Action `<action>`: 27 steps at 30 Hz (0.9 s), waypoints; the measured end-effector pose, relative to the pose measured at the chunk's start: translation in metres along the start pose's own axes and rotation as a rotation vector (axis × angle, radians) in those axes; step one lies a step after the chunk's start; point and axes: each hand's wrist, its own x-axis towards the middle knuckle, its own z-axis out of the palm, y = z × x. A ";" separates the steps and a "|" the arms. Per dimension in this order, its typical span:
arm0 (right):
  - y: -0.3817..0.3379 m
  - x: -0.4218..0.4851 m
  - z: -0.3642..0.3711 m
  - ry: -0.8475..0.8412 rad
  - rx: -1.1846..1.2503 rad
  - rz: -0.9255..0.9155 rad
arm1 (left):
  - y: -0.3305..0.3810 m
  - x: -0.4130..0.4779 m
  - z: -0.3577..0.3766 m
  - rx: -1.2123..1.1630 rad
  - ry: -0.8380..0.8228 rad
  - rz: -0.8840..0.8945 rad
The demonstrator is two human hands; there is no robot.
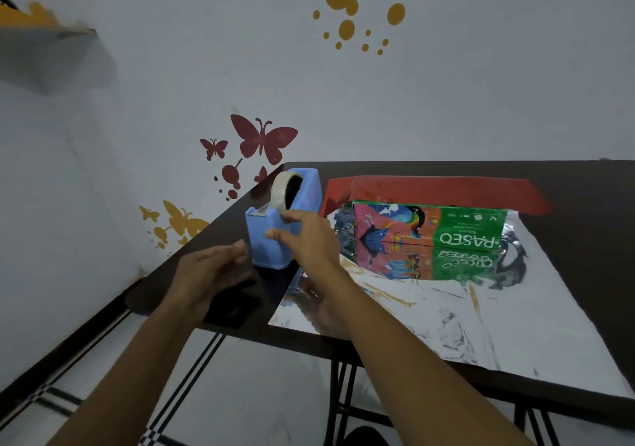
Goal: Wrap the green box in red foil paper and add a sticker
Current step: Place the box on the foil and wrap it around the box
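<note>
Right hand hovers with fingers loosely spread at the blue tape dispenser near the desk's far left corner, grasping nothing. Left hand is open just beside it. The green box sits on the foil paper, silver side up, with a red flap raised behind.

Counting items in view, one table:
Seeing 1 green box, 1 foil sheet, 1 blue tape dispenser carrying 1 tape roll, and 2 hands showing: left hand, right hand.
</note>
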 end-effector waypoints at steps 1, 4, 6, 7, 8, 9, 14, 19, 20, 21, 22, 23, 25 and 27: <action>0.000 0.001 0.001 -0.011 -0.010 0.000 | 0.004 -0.006 0.002 0.016 -0.002 0.043; -0.001 0.003 -0.008 -0.104 0.033 0.019 | 0.019 -0.025 0.026 0.122 -0.079 0.289; -0.004 0.004 -0.031 -0.090 0.230 0.071 | 0.031 -0.034 0.050 0.094 -0.186 0.416; -0.005 0.003 -0.047 -0.034 0.304 0.092 | 0.036 -0.035 0.064 0.098 -0.228 0.467; -0.007 0.000 -0.067 0.021 0.354 0.099 | 0.041 -0.036 0.078 0.114 -0.269 0.509; -0.007 -0.004 -0.086 0.057 0.398 0.104 | 0.043 -0.036 0.093 0.122 -0.317 0.530; 0.009 -0.032 -0.167 0.076 0.390 0.162 | 0.039 -0.038 0.172 0.057 -0.482 0.440; 0.035 -0.048 -0.210 0.175 0.375 0.230 | 0.028 -0.050 0.218 0.040 -0.559 0.432; 0.037 -0.050 -0.216 0.187 0.363 0.238 | 0.028 -0.055 0.223 0.031 -0.578 0.426; 0.040 -0.052 -0.219 0.194 0.352 0.243 | 0.027 -0.057 0.227 0.030 -0.587 0.425; 0.041 -0.053 -0.222 0.205 0.344 0.245 | 0.026 -0.059 0.231 0.034 -0.589 0.427; 0.043 -0.054 -0.224 0.222 0.337 0.238 | 0.026 -0.060 0.235 0.045 -0.579 0.427; 0.045 -0.054 -0.227 0.281 0.325 0.222 | 0.027 -0.061 0.242 0.077 -0.537 0.397; 0.048 -0.054 -0.227 0.330 0.297 0.202 | 0.027 -0.059 0.246 0.119 -0.486 0.337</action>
